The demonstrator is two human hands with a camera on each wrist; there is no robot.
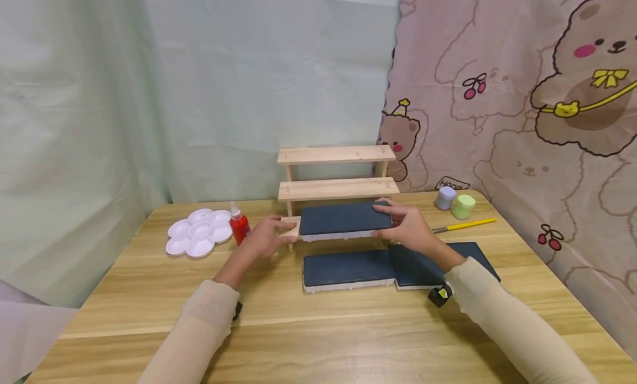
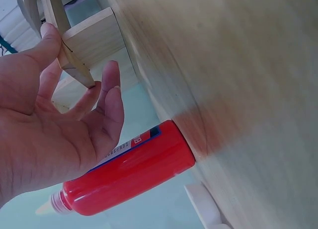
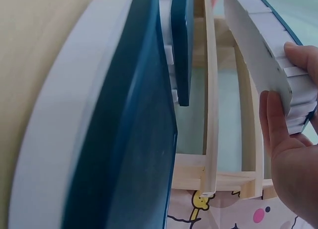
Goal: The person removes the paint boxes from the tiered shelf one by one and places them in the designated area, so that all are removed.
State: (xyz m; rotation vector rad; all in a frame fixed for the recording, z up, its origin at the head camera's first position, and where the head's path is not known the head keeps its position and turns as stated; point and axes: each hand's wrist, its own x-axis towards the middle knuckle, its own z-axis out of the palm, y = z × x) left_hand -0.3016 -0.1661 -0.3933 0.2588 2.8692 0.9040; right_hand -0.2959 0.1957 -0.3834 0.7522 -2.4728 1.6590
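Observation:
A three-tier wooden stand (image 1: 338, 189) is at the back of the table. My left hand (image 1: 265, 237) grips the left end of its lowest board (image 2: 74, 67), thumb on one face and fingers under the other. My right hand (image 1: 410, 229) holds the right end of a flat white box with a dark blue top (image 1: 345, 218). In the right wrist view, thumb and fingers pinch the box's white side (image 3: 273, 45), which is tilted away from the stand's boards. In the head view this box overlaps the lowest board.
Two similar blue-topped boxes, a left one (image 1: 348, 268) and a right one (image 1: 478, 257), lie in front. Beside my left hand are a red bottle (image 1: 239, 226) and a white flower-shaped palette (image 1: 191, 245). At right are a yellow paintbrush (image 1: 470, 224), a purple jar (image 1: 445, 197) and a green jar (image 1: 464, 207).

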